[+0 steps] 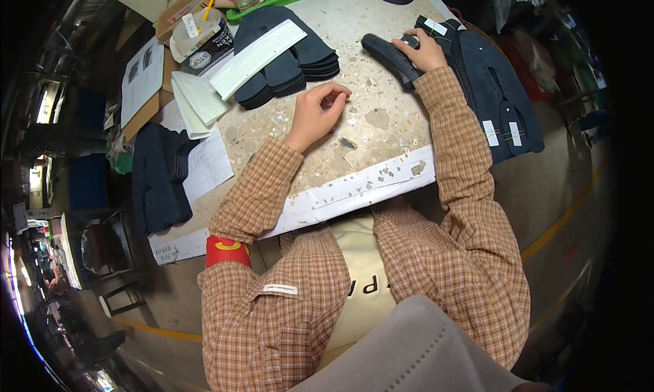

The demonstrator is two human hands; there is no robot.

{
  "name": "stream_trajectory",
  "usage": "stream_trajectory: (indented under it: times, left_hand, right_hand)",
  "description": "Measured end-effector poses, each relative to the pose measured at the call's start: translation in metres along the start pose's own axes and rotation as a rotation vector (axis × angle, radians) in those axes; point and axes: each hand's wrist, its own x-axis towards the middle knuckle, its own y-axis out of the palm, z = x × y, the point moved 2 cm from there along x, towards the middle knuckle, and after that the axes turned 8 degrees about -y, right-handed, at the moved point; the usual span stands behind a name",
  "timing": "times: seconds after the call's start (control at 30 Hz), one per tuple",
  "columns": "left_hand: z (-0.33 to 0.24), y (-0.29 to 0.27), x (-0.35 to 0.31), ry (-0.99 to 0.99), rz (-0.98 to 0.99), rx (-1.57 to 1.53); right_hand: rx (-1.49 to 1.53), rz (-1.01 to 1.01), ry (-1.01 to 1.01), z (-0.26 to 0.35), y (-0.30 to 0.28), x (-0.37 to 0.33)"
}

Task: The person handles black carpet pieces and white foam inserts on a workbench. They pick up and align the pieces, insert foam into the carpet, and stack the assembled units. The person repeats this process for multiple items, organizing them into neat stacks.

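Observation:
My right hand (424,52) has its fingers bent over the upper end of a curved, dark bundle (388,54), perhaps stacked cut pieces, which lies on the table. Loosely curled, my left hand (319,114) rests on the worn tabletop (378,119), thumb close to the index finger and nothing visible between them. Just beyond it stand stacks of dark flat cut pieces (317,65), with a white perforated strip (262,58) across them. Right of my right forearm lie larger dark shaped pieces (477,71) bearing small white labels.
Folded pale sheets (197,102) lie left of the stacks. More dark pieces (162,177) sit at the left edge. Behind are a round container (204,44) with a yellow pencil, a cardboard box (146,85) and a green tray (272,5). The table's white front edge (361,198) faces my lap.

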Motion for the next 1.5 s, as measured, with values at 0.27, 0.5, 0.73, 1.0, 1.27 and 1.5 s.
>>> stream_trajectory:
  times: [0.27, 0.5, 0.73, 1.0, 1.27, 1.5]
  left_hand:
    - [-0.008, 0.042, 0.030, -0.377, 0.046, -0.600]
    - [-0.039, 0.061, 0.040, -0.114, 0.095, -0.692]
    - [-0.028, 0.049, 0.048, 0.214, 0.138, -0.012]
    - [-0.017, 0.074, 0.045, 0.422, 0.027, 0.089]
    - [-0.017, 0.064, 0.047, 0.214, 0.096, 0.089]
    - [-0.022, 0.038, 0.065, 0.214, 0.209, 0.038]
  right_hand:
    - [0.225, -0.284, -0.247, 0.048, -0.009, -0.042]
    - [0.984, -0.339, -0.263, 0.056, -0.022, -0.082]
    - [0.368, -0.180, -0.550, 0.025, -0.007, -0.107]
    - [0.556, 0.083, -0.287, 0.008, 0.031, -0.108]
    - [0.478, -0.030, -0.464, 0.019, 0.013, -0.110]
    - [0.750, 0.073, -0.170, 0.026, -0.004, -0.102]
